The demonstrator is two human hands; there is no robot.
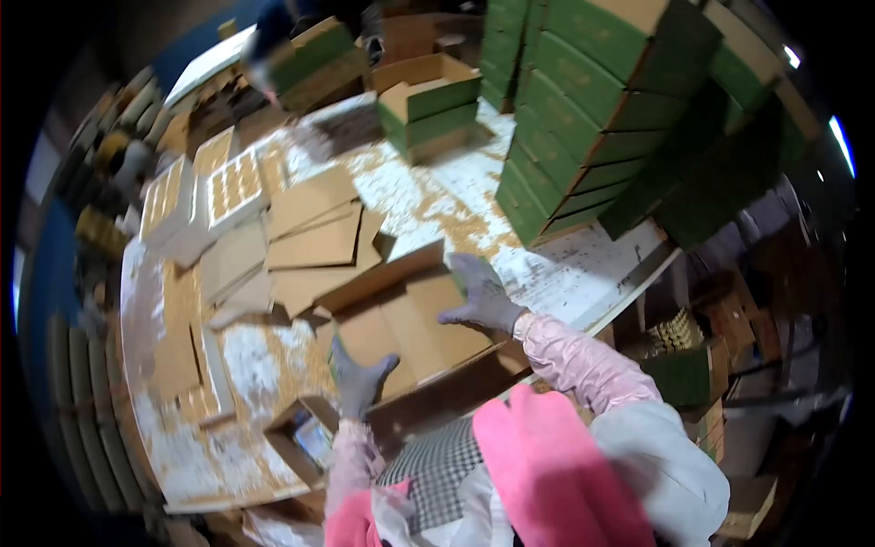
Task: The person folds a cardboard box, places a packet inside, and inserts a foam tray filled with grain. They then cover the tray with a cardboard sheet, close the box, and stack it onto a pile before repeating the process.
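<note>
An open cardboard box [415,324] lies in front of me at the table's near edge, with a flat cardboard piece covering its bottom. My left hand [362,376], in a grey glove, is at the box's left end with its thumb spread away from the fingers. At the right end is my right hand [483,296], also gloved, its fingers stretched and its thumb pointing inward. Both hands appear to touch the box's ends, though the exact contact is partly hidden. Loose cardboard sheets [314,237] lie in a pile just beyond the box.
Stacked green boxes [583,118] rise at the right, and an open green box [428,105] stands farther back. White trays [235,189] are at the left. A small box [305,438] sits near my left forearm. Another person [273,36] handles a green box across the table.
</note>
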